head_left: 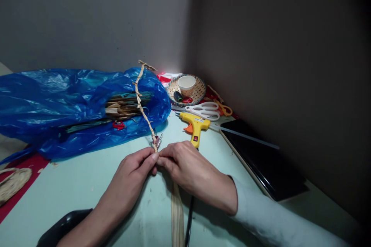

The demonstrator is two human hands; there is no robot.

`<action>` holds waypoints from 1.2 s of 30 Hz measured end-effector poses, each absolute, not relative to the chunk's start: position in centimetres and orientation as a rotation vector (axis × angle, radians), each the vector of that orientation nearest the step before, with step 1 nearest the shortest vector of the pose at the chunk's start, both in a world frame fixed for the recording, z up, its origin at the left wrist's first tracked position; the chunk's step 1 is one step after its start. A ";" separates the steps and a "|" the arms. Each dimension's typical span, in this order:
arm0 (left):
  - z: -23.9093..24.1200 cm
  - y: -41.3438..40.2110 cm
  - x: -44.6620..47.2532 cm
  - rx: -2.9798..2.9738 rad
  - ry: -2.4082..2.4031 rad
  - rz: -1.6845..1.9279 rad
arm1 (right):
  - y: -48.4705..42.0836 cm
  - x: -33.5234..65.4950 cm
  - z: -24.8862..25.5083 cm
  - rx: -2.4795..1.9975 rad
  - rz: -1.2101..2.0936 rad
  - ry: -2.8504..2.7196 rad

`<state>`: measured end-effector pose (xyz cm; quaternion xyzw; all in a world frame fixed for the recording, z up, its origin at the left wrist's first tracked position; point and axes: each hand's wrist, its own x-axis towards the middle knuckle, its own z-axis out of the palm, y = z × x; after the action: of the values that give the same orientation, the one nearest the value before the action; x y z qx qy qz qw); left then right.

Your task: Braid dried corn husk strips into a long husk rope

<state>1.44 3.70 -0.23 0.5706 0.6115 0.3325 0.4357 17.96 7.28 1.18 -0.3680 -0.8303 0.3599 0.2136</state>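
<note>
A twisted cord of pale dried plant fibre (140, 104) runs from its frayed top down to my two hands. My left hand (131, 170) pinches its lower end between thumb and fingers. Close against it, my right hand (182, 164) is closed at the same end, thumb and forefinger pressed together. A binder clip (157, 141) with silver handles is on or right beside the cord, just above my fingertips. Below my right hand a flat, pale fibre strip (177, 216) extends towards me; whether it joins the cord is hidden by the hands.
A blue plastic bag (66, 85) holding dried strips (121, 107) lies at left. Ahead are a woven basket (199, 88) with a cup (187, 83), white-handled scissors (204, 110) and a yellow glue gun (195, 123). A black flat panel (261, 158) rests at right, near the wall.
</note>
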 end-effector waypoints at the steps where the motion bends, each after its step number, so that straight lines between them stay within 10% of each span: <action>1: -0.4 3.7 1.4 1.389 1.542 0.831 | 7.3 18.0 1.2 -1.016 1.000 -2.321; 28: -0.1 3.2 1.2 1.140 1.459 0.854 | 8.1 17.9 0.2 -1.234 1.377 -2.046; 36: -0.4 3.4 0.5 1.120 1.460 0.791 | 5.8 17.8 1.1 -1.203 0.898 -2.301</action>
<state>0.47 3.41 -0.40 0.4708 0.6138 0.3327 0.5393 17.76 5.80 1.13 -0.4295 -0.8212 0.3207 0.1957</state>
